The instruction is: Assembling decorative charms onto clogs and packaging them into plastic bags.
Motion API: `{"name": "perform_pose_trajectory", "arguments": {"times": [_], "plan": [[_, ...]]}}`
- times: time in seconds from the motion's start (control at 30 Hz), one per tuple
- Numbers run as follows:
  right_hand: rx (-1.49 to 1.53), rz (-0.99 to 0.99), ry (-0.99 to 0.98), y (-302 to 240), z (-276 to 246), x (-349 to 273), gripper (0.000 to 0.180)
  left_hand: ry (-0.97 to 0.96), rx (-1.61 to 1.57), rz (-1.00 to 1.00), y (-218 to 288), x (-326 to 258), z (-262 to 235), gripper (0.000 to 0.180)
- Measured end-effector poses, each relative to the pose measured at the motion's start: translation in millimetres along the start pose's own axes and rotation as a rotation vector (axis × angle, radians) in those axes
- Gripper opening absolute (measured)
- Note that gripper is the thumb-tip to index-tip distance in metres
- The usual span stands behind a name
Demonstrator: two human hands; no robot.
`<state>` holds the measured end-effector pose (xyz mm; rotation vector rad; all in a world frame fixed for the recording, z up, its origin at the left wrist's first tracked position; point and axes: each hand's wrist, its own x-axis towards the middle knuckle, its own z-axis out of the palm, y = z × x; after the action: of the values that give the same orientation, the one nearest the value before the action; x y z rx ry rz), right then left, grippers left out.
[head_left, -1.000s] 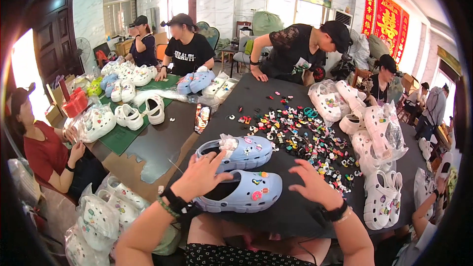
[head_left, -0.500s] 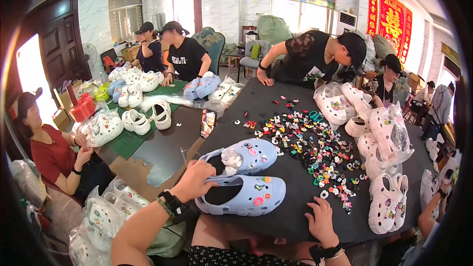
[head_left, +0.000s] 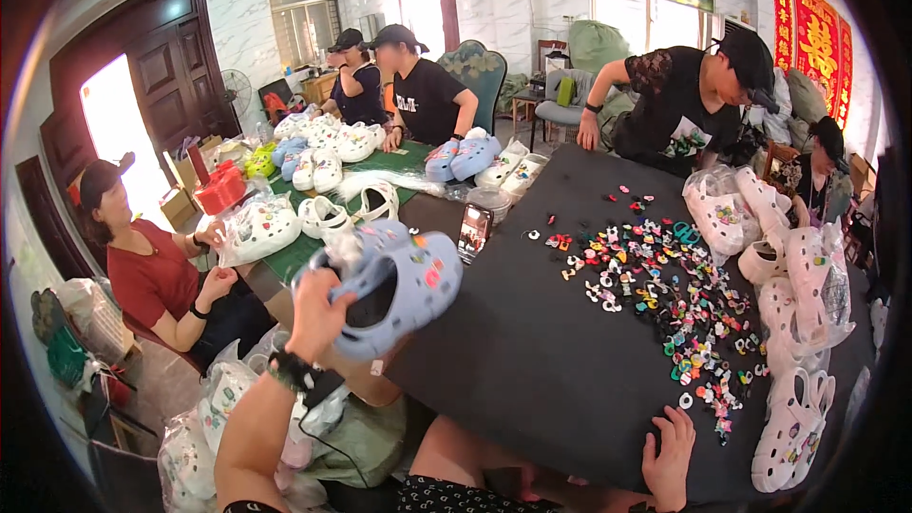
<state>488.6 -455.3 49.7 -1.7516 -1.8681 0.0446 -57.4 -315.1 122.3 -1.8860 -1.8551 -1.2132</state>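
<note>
My left hand (head_left: 318,313) grips a pair of light-blue clogs (head_left: 407,318) by the heel end, off the table's left side. Colourful charms dot the nearer clog's upper, and white stuffing shows in the other one. Motion blurs the clogs a little. At the near edge of the black table (head_left: 513,351), my right hand (head_left: 670,456) rests with its fingers apart, holding nothing. Beyond its fingertips spreads a loose heap of small multicoloured shoe charms (head_left: 703,323). White clogs (head_left: 793,427) with charms stand just right of that hand.
More white clogs in clear plastic (head_left: 717,214) line the table's right side. A phone (head_left: 473,233) stands at its left edge. Bagged clogs (head_left: 214,399) lie low on the left. Co-workers sit around, one in a red shirt (head_left: 152,275), another leaning over the far edge (head_left: 674,100).
My left hand has lifted the blue clogs off the black table and carried them left, tilting them. The right hand stays at the near edge. The view has turned left.
</note>
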Motion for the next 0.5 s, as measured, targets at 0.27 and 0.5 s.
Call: {"name": "perform_pose_trajectory", "arguments": {"times": [0.27, 0.5], "plan": [[-0.081, -0.124, 0.007, -2.8, -6.5, 9.5, 0.026, 0.401, 0.352, -0.069, -118.1, 118.7, 45.1, 0.021], [-0.150, -0.100, -0.041, -3.8, -7.4, 12.6, 0.024, 0.450, 0.454, -0.164, -165.2, 197.0, 74.3, 0.022]]}}
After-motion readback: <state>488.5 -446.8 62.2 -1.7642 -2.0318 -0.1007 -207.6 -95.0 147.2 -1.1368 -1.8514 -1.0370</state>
